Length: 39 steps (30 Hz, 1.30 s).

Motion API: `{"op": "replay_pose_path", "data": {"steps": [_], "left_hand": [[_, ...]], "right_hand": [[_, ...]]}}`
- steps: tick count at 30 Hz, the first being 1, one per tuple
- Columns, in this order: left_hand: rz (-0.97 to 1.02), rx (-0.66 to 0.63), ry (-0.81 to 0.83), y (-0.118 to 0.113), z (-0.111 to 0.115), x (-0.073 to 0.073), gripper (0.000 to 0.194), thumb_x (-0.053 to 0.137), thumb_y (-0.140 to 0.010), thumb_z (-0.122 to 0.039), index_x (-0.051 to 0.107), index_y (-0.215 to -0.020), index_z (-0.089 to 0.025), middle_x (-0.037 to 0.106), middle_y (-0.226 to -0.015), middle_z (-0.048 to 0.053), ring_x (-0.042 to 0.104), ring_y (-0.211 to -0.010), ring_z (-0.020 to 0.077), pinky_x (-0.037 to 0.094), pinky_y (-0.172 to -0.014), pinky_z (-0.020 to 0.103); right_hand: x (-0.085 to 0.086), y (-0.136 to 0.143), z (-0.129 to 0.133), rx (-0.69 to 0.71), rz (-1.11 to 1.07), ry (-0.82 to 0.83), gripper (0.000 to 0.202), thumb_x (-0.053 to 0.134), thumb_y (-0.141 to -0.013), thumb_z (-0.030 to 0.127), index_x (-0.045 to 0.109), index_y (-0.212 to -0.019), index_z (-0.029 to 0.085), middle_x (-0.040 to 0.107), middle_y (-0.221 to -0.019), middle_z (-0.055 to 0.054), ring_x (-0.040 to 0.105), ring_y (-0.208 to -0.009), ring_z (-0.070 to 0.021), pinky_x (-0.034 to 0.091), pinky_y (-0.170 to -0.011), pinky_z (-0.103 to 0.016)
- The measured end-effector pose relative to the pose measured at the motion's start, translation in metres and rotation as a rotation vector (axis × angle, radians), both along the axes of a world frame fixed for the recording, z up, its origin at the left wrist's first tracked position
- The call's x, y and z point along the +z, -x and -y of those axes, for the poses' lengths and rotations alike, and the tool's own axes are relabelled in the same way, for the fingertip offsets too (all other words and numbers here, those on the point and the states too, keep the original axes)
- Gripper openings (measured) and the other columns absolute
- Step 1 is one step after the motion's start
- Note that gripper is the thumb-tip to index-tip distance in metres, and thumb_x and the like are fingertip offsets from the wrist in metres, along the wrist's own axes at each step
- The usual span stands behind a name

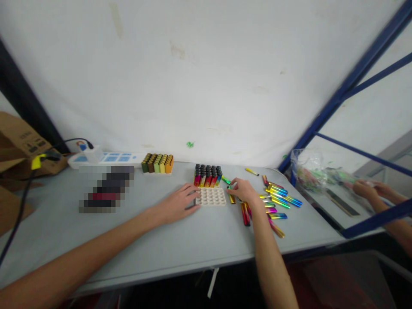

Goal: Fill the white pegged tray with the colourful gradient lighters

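A white tray (211,197) with rows of round holes lies flat on the table, with nothing in its holes. My left hand (182,202) rests at its left edge, fingers spread and touching it. Just off the tray's right side, my right hand (242,189) has its fingers curled in a pinch at the top end of a yellow lighter (232,198). Loose shiny lighters (277,198) in several colours are scattered to the right of that hand. Directly behind the tray stands a block of upright lighters (208,177) with black tops.
Farther left sits a second block of lighters (157,164) with gold tops, beside a power strip (119,159). A blurred-out item (109,189) lies in front of it. A blue metal frame (322,116) borders the right. Beyond it are another person's hands (370,189) and a plastic bag (309,171).
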<state>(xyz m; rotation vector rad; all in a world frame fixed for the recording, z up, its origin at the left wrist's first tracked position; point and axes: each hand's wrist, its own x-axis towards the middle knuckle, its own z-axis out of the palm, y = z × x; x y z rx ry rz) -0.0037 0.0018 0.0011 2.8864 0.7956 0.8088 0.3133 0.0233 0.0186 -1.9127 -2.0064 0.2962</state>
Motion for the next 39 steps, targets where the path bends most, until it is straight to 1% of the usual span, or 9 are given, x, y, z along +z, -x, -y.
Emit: {"op": "replay_pose_path", "data": {"steps": [5, 9, 12, 15, 18, 20, 24, 30, 39], "left_hand": [[-0.005, 0.004, 0.007, 0.0, 0.0, 0.001, 0.021, 0.06, -0.099, -0.03, 0.065, -0.116, -0.02, 0.063, -0.126, 0.012, 0.053, -0.126, 0.0275, 0.047, -0.11, 0.047], [0.01, -0.001, 0.003, 0.0, 0.0, 0.001, 0.02, 0.06, -0.098, -0.03, 0.065, -0.116, -0.021, 0.064, -0.125, 0.012, 0.053, -0.127, 0.0273, 0.047, -0.11, 0.047], [0.013, 0.003, -0.002, 0.0, 0.0, 0.0, 0.02, 0.06, -0.098, -0.031, 0.065, -0.115, -0.021, 0.064, -0.125, 0.012, 0.054, -0.126, 0.0273, 0.048, -0.109, 0.047], [0.006, 0.003, 0.001, 0.001, -0.001, -0.001, 0.02, 0.059, -0.099, -0.031, 0.065, -0.115, -0.021, 0.063, -0.126, 0.012, 0.053, -0.127, 0.0272, 0.047, -0.111, 0.047], [0.003, 0.005, 0.0, 0.0, -0.001, -0.002, 0.02, 0.059, -0.099, -0.031, 0.064, -0.115, -0.021, 0.062, -0.127, 0.012, 0.052, -0.128, 0.0273, 0.046, -0.112, 0.048], [0.008, 0.004, -0.003, 0.0, -0.001, -0.002, 0.02, 0.06, -0.098, -0.031, 0.065, -0.114, -0.021, 0.063, -0.126, 0.012, 0.053, -0.127, 0.0272, 0.047, -0.111, 0.047], [0.017, 0.0, -0.001, 0.0, 0.0, 0.0, 0.019, 0.059, -0.098, -0.031, 0.065, -0.113, -0.021, 0.064, -0.126, 0.011, 0.055, -0.125, 0.0269, 0.047, -0.11, 0.047], [0.014, 0.011, -0.009, 0.0, 0.0, 0.0, 0.02, 0.06, -0.098, -0.031, 0.065, -0.115, -0.021, 0.064, -0.126, 0.011, 0.054, -0.125, 0.0272, 0.048, -0.109, 0.047], [-0.011, 0.021, -0.025, -0.001, 0.0, -0.001, 0.02, 0.06, -0.099, -0.032, 0.064, -0.115, -0.021, 0.062, -0.126, 0.011, 0.053, -0.126, 0.0282, 0.047, -0.11, 0.048]], "right_hand": [[0.006, 0.007, -0.002, 0.071, -0.002, -0.056, 0.015, 0.073, -0.083, 0.021, 0.072, -0.098, 0.019, 0.078, -0.081, -0.005, 0.071, -0.072, -0.0196, 0.051, -0.068, -0.028], [0.016, 0.01, 0.0, 0.114, -0.057, -0.181, 0.02, 0.063, -0.089, 0.02, 0.07, -0.108, 0.019, 0.079, -0.086, -0.008, 0.072, -0.076, -0.0205, 0.052, -0.072, -0.029], [0.023, 0.015, 0.003, 0.192, -0.095, -0.248, 0.027, 0.057, -0.092, 0.021, 0.069, -0.116, 0.018, 0.078, -0.088, -0.007, 0.072, -0.077, -0.0199, 0.052, -0.075, -0.03], [0.029, 0.021, 0.004, 0.293, -0.149, -0.271, 0.03, 0.054, -0.093, 0.023, 0.068, -0.119, 0.019, 0.076, -0.086, -0.005, 0.068, -0.073, -0.0172, 0.051, -0.071, -0.028], [0.032, 0.024, 0.006, 0.34, -0.221, -0.289, 0.031, 0.054, -0.094, 0.027, 0.067, -0.121, 0.019, 0.074, -0.084, -0.003, 0.066, -0.069, -0.0158, 0.051, -0.067, -0.027], [0.033, 0.024, 0.007, 0.34, -0.264, -0.308, 0.03, 0.057, -0.095, 0.033, 0.067, -0.12, 0.02, 0.074, -0.084, -0.004, 0.066, -0.069, -0.0161, 0.052, -0.067, -0.028], [0.034, 0.024, 0.007, 0.308, -0.342, -0.346, 0.033, 0.068, -0.089, 0.048, 0.066, -0.106, 0.02, 0.073, -0.08, -0.003, 0.067, -0.068, -0.0167, 0.053, -0.066, -0.028], [0.023, 0.03, 0.0, 0.228, -0.498, -0.376, 0.042, 0.072, -0.083, 0.059, 0.057, -0.097, 0.022, 0.071, -0.074, -0.001, 0.072, -0.065, -0.0195, 0.055, -0.059, -0.028], [0.013, 0.039, -0.006, 0.244, -0.351, -0.394, 0.043, 0.069, -0.085, 0.061, 0.057, -0.093, 0.021, 0.07, -0.073, -0.002, 0.068, -0.064, -0.018, 0.053, -0.06, -0.029]]}}
